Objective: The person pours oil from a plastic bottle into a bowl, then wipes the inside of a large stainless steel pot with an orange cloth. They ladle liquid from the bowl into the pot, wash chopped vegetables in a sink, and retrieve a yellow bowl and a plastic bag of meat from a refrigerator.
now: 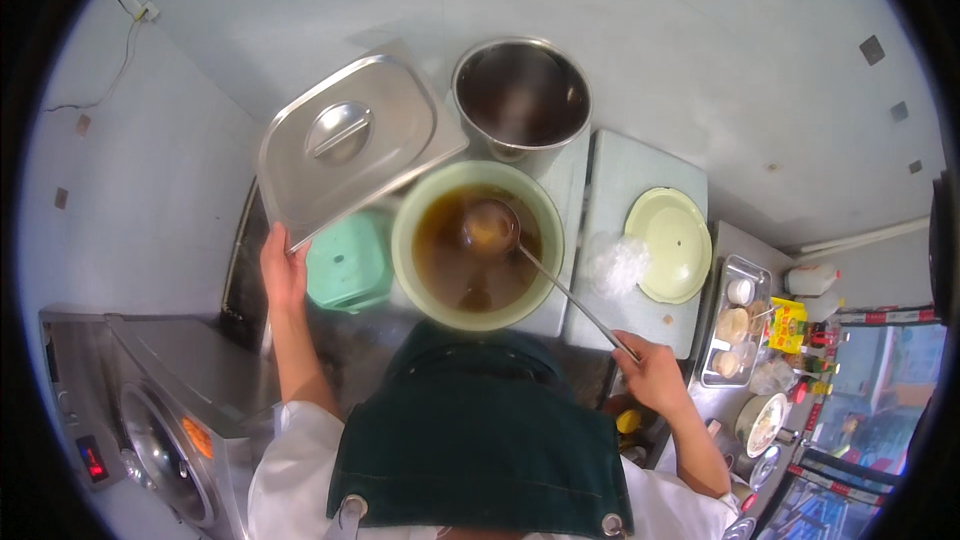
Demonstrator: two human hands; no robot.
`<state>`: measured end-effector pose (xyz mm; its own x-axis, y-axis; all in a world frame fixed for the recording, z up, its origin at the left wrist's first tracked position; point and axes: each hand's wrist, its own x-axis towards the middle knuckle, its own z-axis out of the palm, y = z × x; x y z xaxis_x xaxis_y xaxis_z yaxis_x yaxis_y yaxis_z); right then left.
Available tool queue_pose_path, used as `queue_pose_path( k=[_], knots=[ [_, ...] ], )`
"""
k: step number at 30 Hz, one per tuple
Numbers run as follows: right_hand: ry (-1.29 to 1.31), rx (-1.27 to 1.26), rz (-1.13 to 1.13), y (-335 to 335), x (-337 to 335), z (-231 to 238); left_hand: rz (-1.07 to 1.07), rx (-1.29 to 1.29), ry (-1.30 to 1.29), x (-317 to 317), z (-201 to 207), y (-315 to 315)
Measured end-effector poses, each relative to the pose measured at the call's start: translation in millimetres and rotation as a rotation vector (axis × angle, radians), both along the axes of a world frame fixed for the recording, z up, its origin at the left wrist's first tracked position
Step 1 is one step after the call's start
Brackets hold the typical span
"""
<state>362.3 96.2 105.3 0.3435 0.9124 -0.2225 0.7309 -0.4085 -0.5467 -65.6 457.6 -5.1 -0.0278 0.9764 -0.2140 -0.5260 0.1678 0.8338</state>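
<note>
My left hand (284, 265) grips the near edge of a rectangular steel lid (385, 165) with a round recessed handle. The lid is tilted up at the left of a pale green pot (407, 270). Brown broth (450, 285) partly fills that pot. In my right hand (652, 372) is the long handle of a steel ladle (570, 292). Its bowl rests in the broth near the pot's middle, with liquid in it. Just behind the pot stands a tall steel bucket (522, 155) of dark liquid, which looks steamy.
A mint-green plastic box (348, 260) stands left of the pot. To the right, a pale green lid (675, 245) and a crumpled clear plastic bag (616, 265) lie on a light board. Beyond are a metal tray (735, 320) of small jars and a white bowl (763, 425).
</note>
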Motion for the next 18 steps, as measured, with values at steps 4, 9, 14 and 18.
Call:
queue_pose_path(
  k=[4, 9, 14, 18],
  knots=[
    [-0.538, 0.185, 0.195, -12.1, -13.1, -24.2, -0.063, 0.031, -0.007, 11.8, 17.1, 10.1],
    [-0.664, 0.275, 0.231, -4.2, -2.3, -46.9, -0.208, 0.069, 0.057, 67.5, 29.6, 35.0],
    [-0.642, 0.248, 0.301, 6.4, 6.6, -65.8, -0.343, 0.030, 0.099, 154.3, 17.5, 57.9],
    [-0.589, 0.282, 0.286, 10.8, 9.8, -68.1, -0.467, -0.059, 0.002, 209.3, 10.2, 74.1]
  ],
)
